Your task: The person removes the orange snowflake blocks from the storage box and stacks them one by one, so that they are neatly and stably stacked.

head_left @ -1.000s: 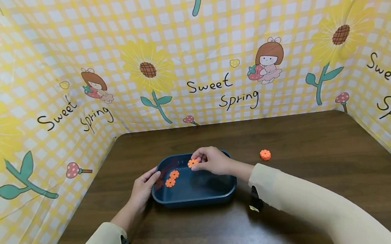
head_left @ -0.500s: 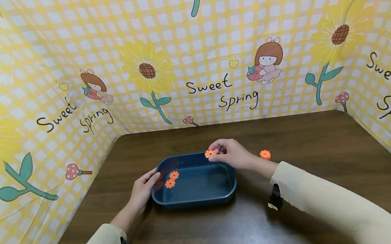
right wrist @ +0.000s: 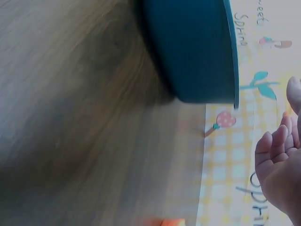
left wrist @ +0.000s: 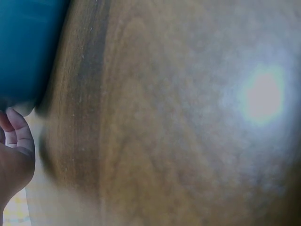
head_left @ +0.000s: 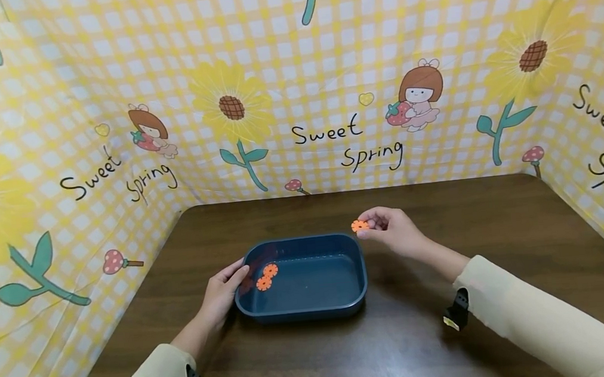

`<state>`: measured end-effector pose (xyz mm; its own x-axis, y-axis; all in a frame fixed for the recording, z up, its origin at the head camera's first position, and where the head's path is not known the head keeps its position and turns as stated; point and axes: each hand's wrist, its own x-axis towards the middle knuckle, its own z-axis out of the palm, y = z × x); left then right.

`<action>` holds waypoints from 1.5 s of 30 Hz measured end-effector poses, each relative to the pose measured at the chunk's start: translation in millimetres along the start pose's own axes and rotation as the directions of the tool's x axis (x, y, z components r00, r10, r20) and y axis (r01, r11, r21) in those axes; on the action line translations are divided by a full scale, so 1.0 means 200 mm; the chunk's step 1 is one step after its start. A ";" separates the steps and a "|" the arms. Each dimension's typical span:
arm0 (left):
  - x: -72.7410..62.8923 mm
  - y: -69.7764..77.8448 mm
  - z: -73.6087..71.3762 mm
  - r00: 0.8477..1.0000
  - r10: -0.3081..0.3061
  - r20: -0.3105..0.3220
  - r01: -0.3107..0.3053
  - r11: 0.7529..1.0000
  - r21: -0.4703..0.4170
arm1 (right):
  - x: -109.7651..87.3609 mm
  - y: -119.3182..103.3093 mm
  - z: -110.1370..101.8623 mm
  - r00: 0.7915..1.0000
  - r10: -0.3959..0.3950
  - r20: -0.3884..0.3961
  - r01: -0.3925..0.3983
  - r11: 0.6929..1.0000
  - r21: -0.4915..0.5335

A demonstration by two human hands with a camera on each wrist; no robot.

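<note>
A dark blue rectangular tub [head_left: 313, 313] with rounded corners stands on the table. My left hand [head_left: 222, 294] grips its left rim, thumb over the edge; the left wrist view shows only part of that hand [left wrist: 16, 141] beside the tub's wall. Two orange flower-shaped notched discs [head_left: 270, 270] lie on the tub's floor at the left, edges close together. Just beyond the tub's back right corner, my right hand [head_left: 394, 228] pinches another orange notched disc [head_left: 360, 225] between thumb and fingers, above the table.
An orange piece [right wrist: 173, 222] shows at the bottom edge of the right wrist view; in the head view the right hand and forearm cover that spot. Brown wooden table [head_left: 317, 361] surrounds the tub. Yellow checked cloth [head_left: 314, 79] hangs behind and at both sides.
My right hand has carried the pinched disc from over the tub rightward past its back right corner, and now covers the orange piece on the table. The left hand stays on the rim.
</note>
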<state>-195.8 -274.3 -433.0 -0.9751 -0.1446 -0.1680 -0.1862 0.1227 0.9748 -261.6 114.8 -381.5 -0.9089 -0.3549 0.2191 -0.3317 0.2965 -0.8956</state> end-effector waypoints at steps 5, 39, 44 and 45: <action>0.00 0.00 0.00 1.000 0.013 0.010 -0.013 1.000 -0.006 | -0.04 0.05 -0.07 0.999 0.021 -0.033 -0.022 1.000 -0.015; 0.00 0.00 0.00 1.000 -0.001 0.004 0.001 1.000 -0.003 | -0.16 0.43 -0.37 0.987 0.109 -0.117 -0.130 0.973 -0.192; 0.01 0.00 0.00 1.000 -0.009 0.002 0.009 1.000 0.006 | -0.17 0.46 -0.37 0.989 0.115 -0.091 -0.132 0.971 -0.197; 0.01 0.00 0.00 1.000 -0.008 0.003 0.008 1.000 0.005 | -0.17 0.46 -0.37 0.990 0.117 -0.085 -0.131 0.973 -0.192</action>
<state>-197.4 -274.3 -432.9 -0.9739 -0.1427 -0.1764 -0.1947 0.1269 0.9726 -279.7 220.6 -442.3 -0.9596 -0.2414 0.1449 -0.2517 0.5053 -0.8254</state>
